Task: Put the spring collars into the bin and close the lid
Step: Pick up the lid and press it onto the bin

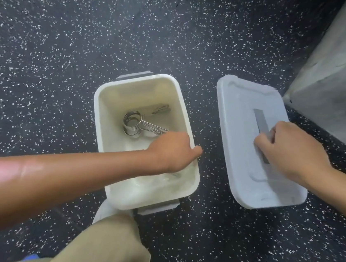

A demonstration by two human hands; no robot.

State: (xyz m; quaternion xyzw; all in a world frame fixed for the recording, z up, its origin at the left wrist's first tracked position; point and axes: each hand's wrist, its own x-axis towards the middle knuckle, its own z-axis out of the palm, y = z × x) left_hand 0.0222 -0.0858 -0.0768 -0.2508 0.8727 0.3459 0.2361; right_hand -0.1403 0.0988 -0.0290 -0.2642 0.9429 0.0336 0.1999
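Observation:
A white plastic bin [102,110] stands open on the floor in the middle of the view. Metal spring collars [133,123] lie inside it, their handles pointing right. My left hand [172,150] reaches across the bin and grips its right rim, thumb outside the wall. The pale grey lid [237,108] lies flat on the floor to the right of the bin, apart from it. My right hand [288,148] rests on the lid with fingers curled over its dark grey handle strip [259,119].
The floor [71,33] is dark rubber with white speckles. A grey concrete block or wall base [341,85] rises at the right, just behind the lid. My knee in tan trousers [109,242] is at the bottom, touching the bin's near end.

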